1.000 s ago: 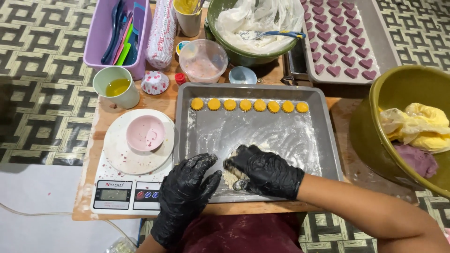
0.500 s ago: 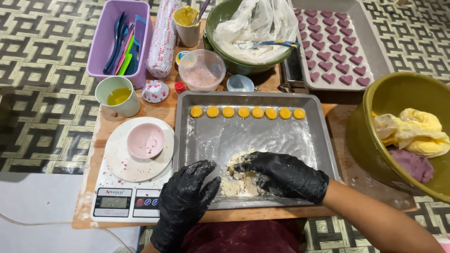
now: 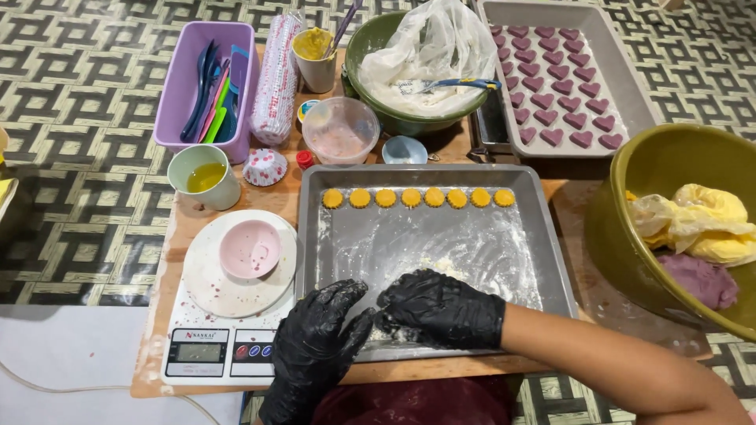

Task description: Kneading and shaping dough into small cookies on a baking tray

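Both gloved hands — left hand (image 3: 319,334) and right hand (image 3: 441,307) — are cupped together over pale dough at the near edge of the floured baking tray (image 3: 551,260), pressing rather than gripping. Shaping seems in hand (seven yellow discs (image 3: 417,197) line the far side); lifting the piece cleanly looks next — the dough itself is almost hidden.

Bright, even light falls from overhead and the picture is sharp throughout. The metal baking tray (image 3: 551,260) shows a soft sheen beyond the fingers (image 3: 346,295). Left of them, a dark shadow crosses the patterned floor (image 3: 55,236). Edges bend slightly.
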